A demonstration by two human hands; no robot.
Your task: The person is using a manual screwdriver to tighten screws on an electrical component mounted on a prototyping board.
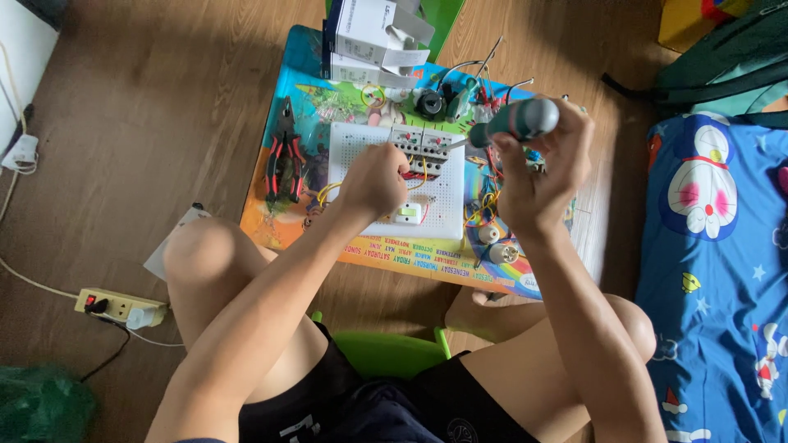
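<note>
Your left hand [375,180] clenches over the board [396,182], hiding what it pinches; your right hand [538,176] grips the screwdriver [515,121], tip at 9 o'clock.

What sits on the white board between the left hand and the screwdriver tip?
In the head view, grey breaker-style modules sit between the left hand and the tip of the green-handled screwdriver held by the right hand.

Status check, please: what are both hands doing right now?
Right hand grips screwdriver, tip at breakers. Left hand steadies wires on white board. Pliers lie aside.
</note>
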